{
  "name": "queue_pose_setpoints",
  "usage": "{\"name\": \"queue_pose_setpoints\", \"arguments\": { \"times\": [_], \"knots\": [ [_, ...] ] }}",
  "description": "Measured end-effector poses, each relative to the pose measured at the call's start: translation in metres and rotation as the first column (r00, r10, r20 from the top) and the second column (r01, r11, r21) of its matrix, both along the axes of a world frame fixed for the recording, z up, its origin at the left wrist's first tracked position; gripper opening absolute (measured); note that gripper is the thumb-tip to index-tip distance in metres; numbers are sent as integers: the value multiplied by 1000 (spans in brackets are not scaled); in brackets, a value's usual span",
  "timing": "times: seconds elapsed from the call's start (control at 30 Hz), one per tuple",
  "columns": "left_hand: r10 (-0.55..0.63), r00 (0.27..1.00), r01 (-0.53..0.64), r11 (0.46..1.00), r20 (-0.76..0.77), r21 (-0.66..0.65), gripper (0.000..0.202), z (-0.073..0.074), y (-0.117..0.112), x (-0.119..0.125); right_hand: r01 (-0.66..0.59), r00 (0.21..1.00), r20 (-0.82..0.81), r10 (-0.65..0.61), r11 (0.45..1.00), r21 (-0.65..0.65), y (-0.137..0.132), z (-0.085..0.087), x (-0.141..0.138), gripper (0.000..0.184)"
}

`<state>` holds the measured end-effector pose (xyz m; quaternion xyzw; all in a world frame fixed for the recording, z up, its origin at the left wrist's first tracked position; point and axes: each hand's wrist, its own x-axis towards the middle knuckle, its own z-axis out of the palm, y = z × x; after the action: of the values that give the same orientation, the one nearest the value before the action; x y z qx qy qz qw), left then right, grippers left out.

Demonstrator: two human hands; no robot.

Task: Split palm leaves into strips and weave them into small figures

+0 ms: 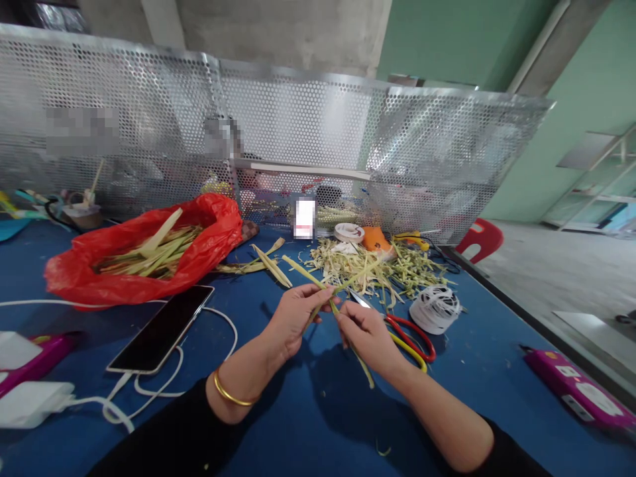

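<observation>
My left hand (pixel 297 313) pinches several pale green plant-leaf strips (pixel 302 270) where they cross. My right hand (pixel 366 329) grips one of these strips just right of the crossing, its fingers closed. A loose end hangs below my right hand toward the table, while other ends stick out up-left and up-right. Scissors (pixel 416 339) with red and yellow handles lie behind my right wrist, their blades partly hidden. A heap of leaf scraps (pixel 368 268) lies beyond both hands. Some wider dry leaves (pixel 271 265) rest left of the heap.
A red plastic bag (pixel 218 222) of leaf strips stands left, near a plugged-in phone (pixel 161 329) with white cables. A white string roll (pixel 435 309) sits right; a purple power strip (pixel 579 387) lies near the right edge. A perforated metal screen (pixel 298 109) borders the blue table (pixel 308 440).
</observation>
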<state>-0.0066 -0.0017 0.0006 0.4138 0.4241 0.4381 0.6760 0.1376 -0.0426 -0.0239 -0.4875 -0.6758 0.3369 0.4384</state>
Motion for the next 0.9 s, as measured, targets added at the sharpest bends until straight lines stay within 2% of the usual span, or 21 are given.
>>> {"name": "queue_pose_setpoints", "arguments": {
  "times": [0.1,0.17,0.23,0.33,0.5,0.63,0.7,0.77,0.8,0.83,0.87,0.9],
  "knots": [
    [43,998,-41,998,-44,46,23,-4,-2,2,35,999,-12,-35,999,1,0,2,1,35],
    [14,998,-12,999,-55,43,24,-4,-3,2,124,981,-142,-129,991,-40,4,4,2,32],
    [-50,995,53,998,-84,31,25,-2,-5,2,175,926,-324,-196,980,-94,8,6,4,28],
    [-144,982,147,989,-123,15,28,2,-9,3,141,853,-487,-187,981,-130,11,8,5,27],
    [-141,977,148,989,-161,30,21,-2,-12,8,165,784,-571,-244,968,-189,14,0,3,26],
    [-111,969,120,992,-223,29,22,-9,-11,9,229,832,-463,-307,949,-218,21,-7,12,28],
    [-103,960,121,991,-261,54,23,-8,-12,10,400,835,-364,-412,910,-113,24,-3,21,28],
    [-112,952,139,987,-285,76,23,-6,-15,10,612,787,-238,-569,768,186,22,4,27,40],
    [-119,949,148,986,-292,80,23,-4,-17,11,615,784,-163,-599,710,344,20,9,29,41],
    [-132,945,162,984,-300,78,21,-3,-20,12,546,808,-74,-585,695,468,18,12,28,34],
    [-146,941,179,981,-306,80,20,-1,-22,12,437,846,29,-532,724,533,15,15,27,22],
    [-160,936,196,977,-314,86,18,-1,-23,13,334,879,117,-463,771,542,12,17,24,9]
  ]
}}
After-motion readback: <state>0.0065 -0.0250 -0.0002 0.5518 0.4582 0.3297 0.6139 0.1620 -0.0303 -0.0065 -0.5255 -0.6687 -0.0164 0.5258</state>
